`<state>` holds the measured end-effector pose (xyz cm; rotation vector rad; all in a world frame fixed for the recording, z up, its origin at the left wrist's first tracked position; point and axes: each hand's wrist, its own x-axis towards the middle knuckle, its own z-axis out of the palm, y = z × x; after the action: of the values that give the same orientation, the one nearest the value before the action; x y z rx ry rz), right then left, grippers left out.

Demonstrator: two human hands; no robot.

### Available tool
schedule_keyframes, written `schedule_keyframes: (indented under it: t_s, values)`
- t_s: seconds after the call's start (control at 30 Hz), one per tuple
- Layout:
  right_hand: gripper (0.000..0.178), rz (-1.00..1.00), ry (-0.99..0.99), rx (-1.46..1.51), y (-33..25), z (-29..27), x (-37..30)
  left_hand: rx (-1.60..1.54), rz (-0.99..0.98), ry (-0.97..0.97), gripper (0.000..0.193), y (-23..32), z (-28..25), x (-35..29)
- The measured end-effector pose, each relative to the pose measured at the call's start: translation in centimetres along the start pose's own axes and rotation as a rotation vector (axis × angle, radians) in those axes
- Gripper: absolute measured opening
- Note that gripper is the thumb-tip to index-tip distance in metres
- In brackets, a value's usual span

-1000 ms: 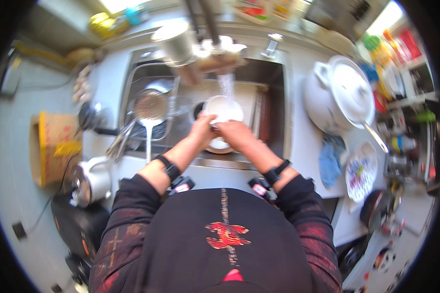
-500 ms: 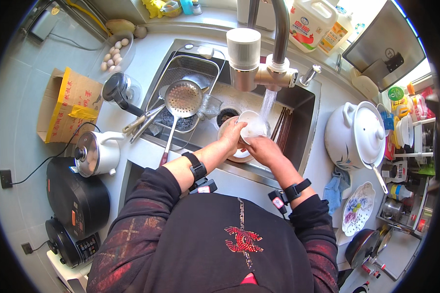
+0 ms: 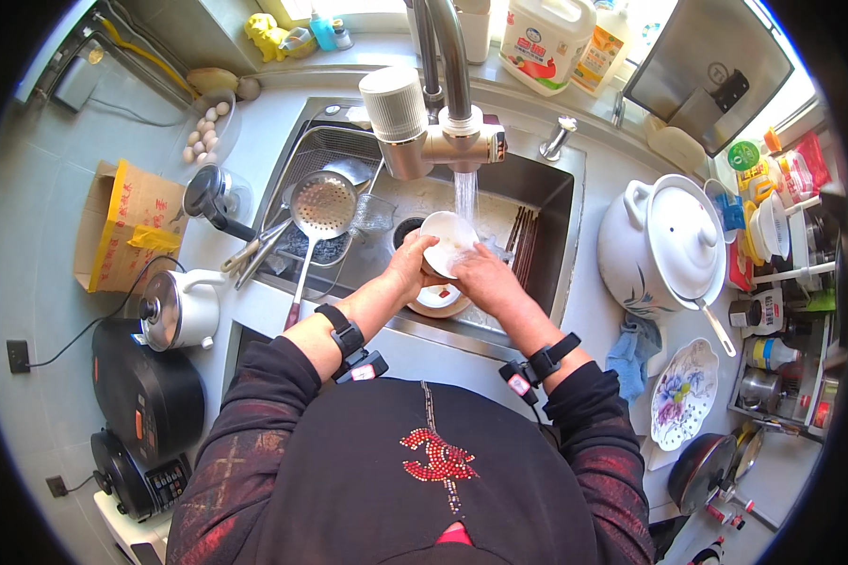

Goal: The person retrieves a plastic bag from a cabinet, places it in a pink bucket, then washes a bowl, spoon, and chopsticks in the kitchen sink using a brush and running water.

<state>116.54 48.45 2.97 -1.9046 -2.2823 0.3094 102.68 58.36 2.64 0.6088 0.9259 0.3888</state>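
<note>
Over the sink (image 3: 415, 198), a small white bowl (image 3: 449, 237) is tilted with its inside showing. My left hand (image 3: 409, 267) grips its left edge, fingers wrapped underneath. On the bowl's right side, my right hand (image 3: 487, 279) is closed against the rim; some of its fingertips are hidden. Water (image 3: 464, 193) pours from the faucet (image 3: 433, 151) just behind the bowl. Below my hands, a white dish (image 3: 433, 299) sits low in the sink, mostly covered by them. Several dark chopsticks (image 3: 521, 247) lie along the right side of the basin.
A wire basket (image 3: 349, 141) in the sink's left part bears a skimmer (image 3: 322, 205) with its handle over the front edge. Left stand a glass jug (image 3: 226, 193) and white electric pot (image 3: 181, 306). Right are a large white pot (image 3: 664, 245), blue cloth (image 3: 634, 348) and floral plate (image 3: 685, 394).
The view has shifted, so the scene sits further left. The bowl is now tipped more toward me and held in front of the water stream, with both hands still on it.
</note>
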Motion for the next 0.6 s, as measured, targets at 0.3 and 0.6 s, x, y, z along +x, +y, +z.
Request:
schedule_keyframes:
  t_s: [0.3, 0.6]
  values:
    - [0.020, 0.028, 0.014, 0.205, 1.5, 0.2, 0.2, 0.172, -0.058, -0.061, 0.048, 1.6, 0.5, 1.4]
    - [0.020, 0.289, 0.054, 0.553, -2.3, -0.5, 1.2, 0.113, -0.073, -0.131, 0.052, 1.4, 0.2, 1.8]
